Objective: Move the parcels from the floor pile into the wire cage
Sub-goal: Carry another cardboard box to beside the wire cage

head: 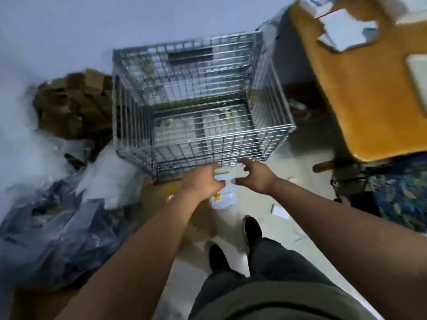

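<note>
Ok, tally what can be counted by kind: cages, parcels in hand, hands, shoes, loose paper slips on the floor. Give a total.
wire cage: 1
white parcel, in hand: 1
hands: 2 (left hand, right hand)
shoes: 2 (left shoe, right shoe)
paper slip: 1
Total: 7
The floor pile is too blurred to count.

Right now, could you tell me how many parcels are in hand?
1: a white parcel gripped by the left hand, just outside the wire cage; right hand open alongside. Another could hide behind it.
</note>
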`<control>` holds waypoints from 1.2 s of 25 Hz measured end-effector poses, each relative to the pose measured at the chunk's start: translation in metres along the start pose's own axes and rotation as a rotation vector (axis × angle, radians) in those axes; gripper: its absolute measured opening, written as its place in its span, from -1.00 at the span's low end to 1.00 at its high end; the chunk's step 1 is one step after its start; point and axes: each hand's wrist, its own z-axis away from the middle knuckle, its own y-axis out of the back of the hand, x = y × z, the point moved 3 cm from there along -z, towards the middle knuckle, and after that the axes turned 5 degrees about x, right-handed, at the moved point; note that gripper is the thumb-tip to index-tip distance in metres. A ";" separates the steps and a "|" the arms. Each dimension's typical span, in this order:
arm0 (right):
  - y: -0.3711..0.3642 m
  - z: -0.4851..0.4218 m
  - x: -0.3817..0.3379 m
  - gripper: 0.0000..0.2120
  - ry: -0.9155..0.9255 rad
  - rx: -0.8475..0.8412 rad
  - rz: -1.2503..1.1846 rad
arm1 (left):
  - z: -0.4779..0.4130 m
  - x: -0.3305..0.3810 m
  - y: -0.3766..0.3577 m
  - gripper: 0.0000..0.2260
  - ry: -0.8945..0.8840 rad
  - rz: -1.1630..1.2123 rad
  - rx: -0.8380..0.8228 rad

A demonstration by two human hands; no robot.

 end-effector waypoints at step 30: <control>0.080 0.519 0.424 -0.13 -1.273 1.021 -0.838 | 0.185 0.651 -0.358 -0.44 -1.528 -0.755 -0.579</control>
